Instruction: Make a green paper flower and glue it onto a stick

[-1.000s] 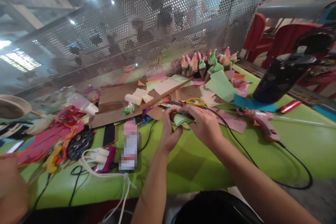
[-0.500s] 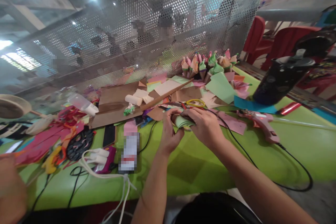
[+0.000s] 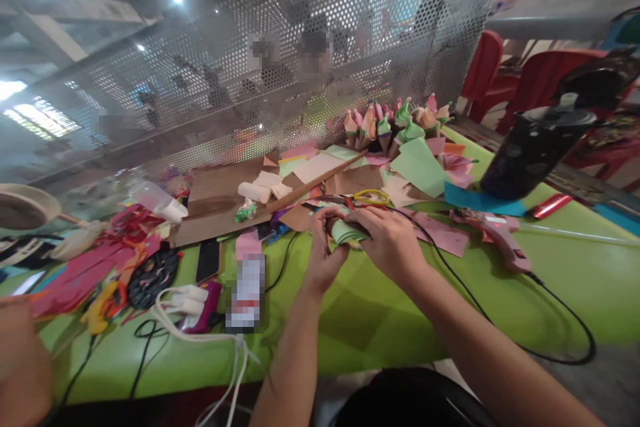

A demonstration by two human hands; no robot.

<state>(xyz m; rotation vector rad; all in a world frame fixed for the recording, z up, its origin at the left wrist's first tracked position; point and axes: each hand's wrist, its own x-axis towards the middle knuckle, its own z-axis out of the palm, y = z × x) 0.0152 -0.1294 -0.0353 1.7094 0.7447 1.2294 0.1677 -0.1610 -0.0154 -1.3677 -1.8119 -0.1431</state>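
Note:
A rolled piece of light green paper (image 3: 346, 232) is held between my two hands above the green table. My left hand (image 3: 327, 250) curls round its left side, thumb in front and fingers behind. From the right, my right hand (image 3: 393, 240) closes on the same paper, its fingertips partly hidden. Just beyond the hands lie yellow-handled scissors (image 3: 373, 196). A pink glue gun (image 3: 500, 237) rests to the right, its black cord curving past my right forearm.
Several paper cones with swirled tops (image 3: 400, 123) stand at the back by a perforated metal screen (image 3: 300, 67). A black tumbler (image 3: 535, 153) stands at the right. Phones, a purple power strip (image 3: 207, 307) and white cables lie left. Another person's arm (image 3: 23, 360) is at the left edge.
The green paper sits slightly differently between my fingers, with more of its coiled layers showing. My hands stay in nearly the same place.

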